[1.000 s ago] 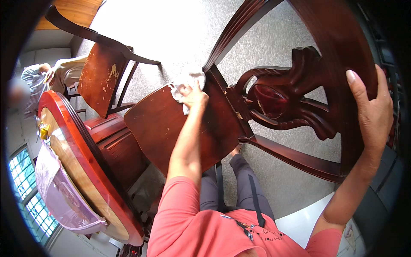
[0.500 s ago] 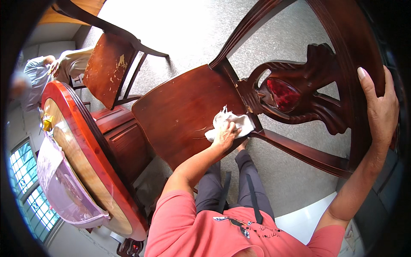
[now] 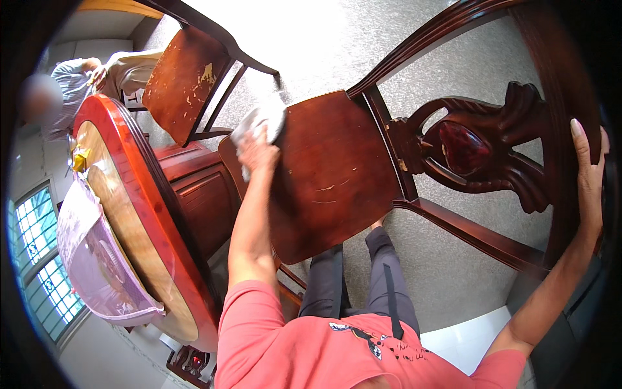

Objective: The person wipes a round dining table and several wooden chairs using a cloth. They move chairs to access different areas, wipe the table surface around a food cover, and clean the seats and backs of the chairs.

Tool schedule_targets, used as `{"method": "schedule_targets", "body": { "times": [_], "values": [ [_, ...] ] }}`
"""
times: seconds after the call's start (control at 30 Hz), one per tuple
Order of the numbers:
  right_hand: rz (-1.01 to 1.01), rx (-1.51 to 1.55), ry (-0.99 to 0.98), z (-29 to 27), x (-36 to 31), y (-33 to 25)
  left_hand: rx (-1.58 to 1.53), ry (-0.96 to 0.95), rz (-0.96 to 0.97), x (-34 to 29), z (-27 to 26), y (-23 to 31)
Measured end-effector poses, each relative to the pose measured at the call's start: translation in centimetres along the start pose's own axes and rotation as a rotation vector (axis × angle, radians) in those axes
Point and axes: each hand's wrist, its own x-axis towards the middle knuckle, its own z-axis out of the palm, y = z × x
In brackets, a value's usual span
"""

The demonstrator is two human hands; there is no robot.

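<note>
A dark red-brown wooden chair lies before me, its seat (image 3: 334,152) in the middle and its carved backrest (image 3: 512,162) with a glossy red inset to the right. My left hand (image 3: 258,155) presses a white cloth (image 3: 271,120) on the far left edge of the seat; its fingers are closed on the bunched fabric, slightly blurred. Pale scratches mark the seat closer to me. At the far right my right hand (image 3: 588,185) grips the chair's top rail (image 3: 562,97), with some fingers hidden behind the wood.
A round wooden table (image 3: 139,194) with a red rim stands at left, bearing a lilac mesh food cover (image 3: 97,259). Beyond it is a second chair (image 3: 184,81) with peeling varnish. A person (image 3: 78,84) sits at the upper left. Grey speckled floor (image 3: 447,272) surrounds the chair.
My left hand has swept the cloth from the seat's near right part, by the backrest, across to its far left edge. My right hand still holds the top rail. The view has shifted slightly.
</note>
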Motion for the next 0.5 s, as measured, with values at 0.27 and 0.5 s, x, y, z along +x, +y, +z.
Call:
{"method": "schedule_targets", "body": {
  "times": [0.27,0.5],
  "values": [
    [-0.067,-0.013,0.004,1.4,0.6,1.8,0.176,-0.066,-0.002,-19.6,1.0,-5.5],
    [0.038,0.052,0.027,1.4,0.3,0.9,-0.214,-0.172,0.859,-27.1,7.0,5.8]
  ]
}}
